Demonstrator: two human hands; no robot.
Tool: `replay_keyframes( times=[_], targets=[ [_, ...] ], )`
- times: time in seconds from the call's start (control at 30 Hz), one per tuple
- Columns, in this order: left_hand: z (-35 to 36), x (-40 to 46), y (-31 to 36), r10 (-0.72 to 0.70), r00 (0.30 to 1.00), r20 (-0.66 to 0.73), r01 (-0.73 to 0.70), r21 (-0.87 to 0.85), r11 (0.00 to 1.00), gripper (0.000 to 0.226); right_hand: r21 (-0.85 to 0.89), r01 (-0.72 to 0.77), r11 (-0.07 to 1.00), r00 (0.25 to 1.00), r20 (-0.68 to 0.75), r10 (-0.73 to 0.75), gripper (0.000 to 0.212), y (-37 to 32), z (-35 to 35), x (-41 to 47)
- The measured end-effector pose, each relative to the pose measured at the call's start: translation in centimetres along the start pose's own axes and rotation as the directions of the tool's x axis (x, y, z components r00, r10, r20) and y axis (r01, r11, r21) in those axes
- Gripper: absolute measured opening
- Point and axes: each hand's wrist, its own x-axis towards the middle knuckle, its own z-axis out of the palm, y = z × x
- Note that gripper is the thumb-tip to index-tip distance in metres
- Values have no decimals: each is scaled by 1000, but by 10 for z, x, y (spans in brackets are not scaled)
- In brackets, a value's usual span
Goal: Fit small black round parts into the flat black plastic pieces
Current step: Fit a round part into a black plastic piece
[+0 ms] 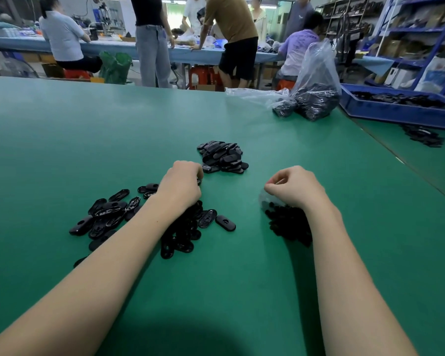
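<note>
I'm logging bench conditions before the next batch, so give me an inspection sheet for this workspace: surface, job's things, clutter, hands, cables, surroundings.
Surface: green table mat, no damage seen.
Job's things: loose flat black pieces under and beside the left forearm; a separate heap of flat pieces farther back; small round parts under the right wrist.
Clutter: plastic bags of black parts and a blue tray at the far right.
Hands: left hand has fingers curled, with something dark at the fingertips; right hand curled, contents hidden.
Cables: nothing seen on this table.
Surroundings: people at a far bench, shelving to the right.
</note>
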Motion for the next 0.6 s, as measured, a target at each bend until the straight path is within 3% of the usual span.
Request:
replay_keyframes(
  times=[0.13, 0.27, 0.4, 0.53, 0.6],
  targets=[
    [-2, 0, 6, -4, 997, -75, 2, -31, 1000, 27, -186, -43, 982, 998, 41, 51, 8, -2, -7, -3],
    [-1, 0, 23, 20, 982, -187, -82, -334, 939, 24, -259, -70, 963, 994, 59, 89, 18, -5, -11, -6],
    [3, -1, 37, -91, 992, -87, 10, -667, 745, 21, -260, -86, 962, 991, 75, 109, 23, -9, -10, -9],
    [11, -7, 40, -107, 989, 107, 141, -909, 393, 18, -212, -67, 975, 997, 29, 75, 14, -9, -4, -6],
    [15, -7, 37, -71, 989, 133, 150, -921, 360, 19, -43, -34, 998, 998, 52, 37, 7, -6, -2, -2]
  ],
)
